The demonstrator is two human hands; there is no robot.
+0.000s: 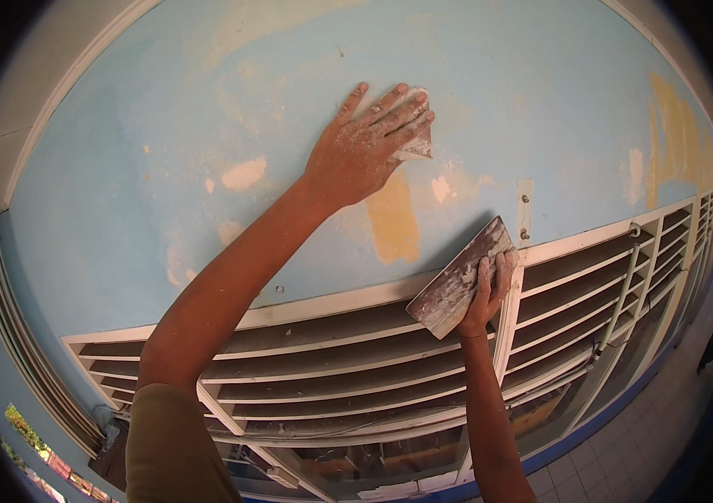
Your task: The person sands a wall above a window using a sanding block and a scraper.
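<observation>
Above the middle of the view, my left hand lies with its fingers stretched over a dusty, folded piece of sandpaper, holding it against the light blue wall. White powder coats those fingers. The thumb is hidden beneath the hand. Lower and to the right, my right hand grips a flat rectangular plastering blade by its right edge. The blade is tilted, smeared brown and white, and held in front of the top of a louvered frame. Pale filler patches and a yellowish patch mark the wall around my hands.
White louvered slats run in a long row below the wall. A small metal plate with two bolts is fixed right of the blade. Vertical pipes stand at the left corner. Tiled floor shows at the lower right.
</observation>
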